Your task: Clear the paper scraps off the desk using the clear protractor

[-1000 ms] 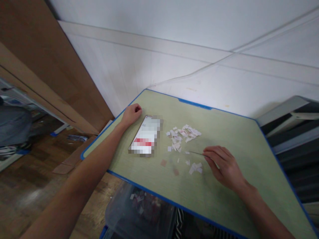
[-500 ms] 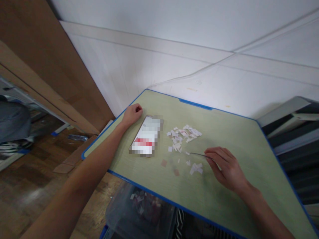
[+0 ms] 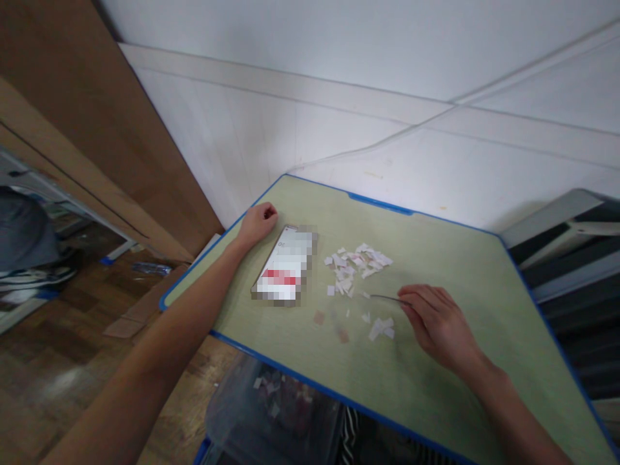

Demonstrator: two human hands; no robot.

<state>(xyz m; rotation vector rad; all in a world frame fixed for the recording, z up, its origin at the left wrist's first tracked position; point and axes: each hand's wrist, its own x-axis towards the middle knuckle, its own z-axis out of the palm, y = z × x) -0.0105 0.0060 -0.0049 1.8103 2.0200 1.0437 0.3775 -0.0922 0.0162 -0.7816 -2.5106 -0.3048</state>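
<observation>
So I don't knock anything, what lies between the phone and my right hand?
Head view: scattered paper scraps lie between the phone and your right hand, plus the thin tool it holds.

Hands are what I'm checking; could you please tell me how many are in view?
2: the left hand, beside the far end of the phone, and the right hand, right of the paper scraps, holding a thin tool.

Seemingly a home room, with wood-patterned floor [image 3: 62, 387], blue-edged table [image 3: 450, 252] and plastic box [image 3: 230, 407].
</observation>
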